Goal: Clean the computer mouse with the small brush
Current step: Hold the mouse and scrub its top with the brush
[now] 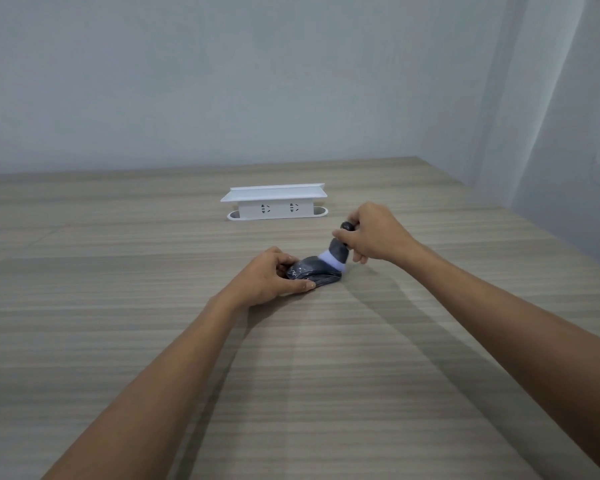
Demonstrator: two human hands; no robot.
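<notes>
No legible text, brand, number or sign appears anywhere; the white socket box point(274, 202) shows only unlabelled outlet slots.

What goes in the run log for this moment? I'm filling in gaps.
step: brushing | left hand: steadies mouse on table | right hand: holds brush, bristles on mouse | behind: white socket box

Table point(153, 341): wood look, striped grain, smooth, matt. Mouse point(314, 271): dark plastic, bit shiny. Brush point(336, 254): dark handle, soft white hairs. Socket box point(274, 206): white plastic, smooth.
</notes>
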